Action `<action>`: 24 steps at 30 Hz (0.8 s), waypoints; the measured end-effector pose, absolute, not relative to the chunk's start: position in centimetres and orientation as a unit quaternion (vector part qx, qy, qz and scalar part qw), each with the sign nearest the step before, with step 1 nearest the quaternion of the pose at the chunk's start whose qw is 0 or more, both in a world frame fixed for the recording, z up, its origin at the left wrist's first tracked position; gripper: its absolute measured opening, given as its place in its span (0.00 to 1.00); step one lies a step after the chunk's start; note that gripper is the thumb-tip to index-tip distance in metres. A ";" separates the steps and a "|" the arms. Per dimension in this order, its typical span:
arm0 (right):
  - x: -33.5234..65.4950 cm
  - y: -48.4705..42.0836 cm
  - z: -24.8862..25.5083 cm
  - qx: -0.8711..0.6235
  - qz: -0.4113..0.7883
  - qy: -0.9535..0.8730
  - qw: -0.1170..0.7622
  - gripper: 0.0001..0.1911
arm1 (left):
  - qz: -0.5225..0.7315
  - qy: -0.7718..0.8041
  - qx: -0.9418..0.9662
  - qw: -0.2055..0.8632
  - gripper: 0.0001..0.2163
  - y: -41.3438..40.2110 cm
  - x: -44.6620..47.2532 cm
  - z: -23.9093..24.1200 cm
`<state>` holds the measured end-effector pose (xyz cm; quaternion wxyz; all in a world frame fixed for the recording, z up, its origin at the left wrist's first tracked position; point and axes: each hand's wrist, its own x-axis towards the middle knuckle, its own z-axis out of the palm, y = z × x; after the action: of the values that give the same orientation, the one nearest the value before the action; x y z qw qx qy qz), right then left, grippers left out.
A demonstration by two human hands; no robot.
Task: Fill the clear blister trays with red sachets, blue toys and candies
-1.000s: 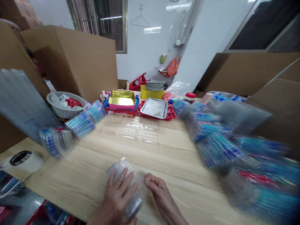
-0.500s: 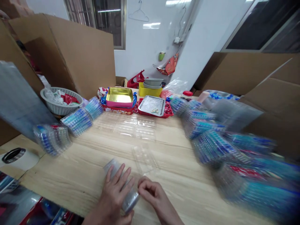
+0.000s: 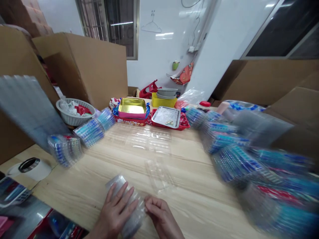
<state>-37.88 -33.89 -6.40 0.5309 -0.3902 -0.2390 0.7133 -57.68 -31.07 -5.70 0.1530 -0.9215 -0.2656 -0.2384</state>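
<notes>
Under my left hand (image 3: 119,207) lies a stack of clear plastic trays (image 3: 134,220), tilted on the wooden table. The left fingers are spread flat across its top. My right hand (image 3: 159,212) is closed in a pinch at the stack's right edge, apparently on the rim of a clear tray; the fingertips hide the exact grip. Just beyond my hands rests a single clear plastic tray (image 3: 159,174). Farther back, several more clear trays (image 3: 143,137) lie side by side on the wood.
Blurred stacks of filled blister packs (image 3: 239,162) line the right side. More packs (image 3: 89,132) stand at the left, near a white cup (image 3: 37,169) and a grey basket (image 3: 76,116). A gold-lined tin (image 3: 132,107) and a metal tray (image 3: 166,117) sit at the back.
The view has shifted, so the background sits lower and farther right. My left hand has slid slightly left on the stack, showing more of it. My right hand stays pinched at its edge.
</notes>
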 end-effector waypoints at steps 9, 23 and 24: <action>-38.2 -33.3 -7.7 -0.429 0.679 -0.216 0.555 0.19 | -0.225 -0.266 -0.926 0.147 0.19 -32.0 -59.9 -5.5; -38.8 -32.7 -9.5 -0.439 0.651 -0.119 0.608 0.19 | -0.288 -0.227 -0.916 0.165 0.16 -31.7 -62.0 -6.9; -38.7 -32.6 -9.9 -0.443 0.644 -0.102 0.615 0.18 | -0.289 -0.237 -0.913 0.163 0.17 -31.8 -62.4 -6.9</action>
<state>-38.74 -32.59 -9.88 0.6150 -0.4431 -0.1016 0.6443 -62.40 -31.78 -6.93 0.1627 -0.9132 -0.2366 -0.2892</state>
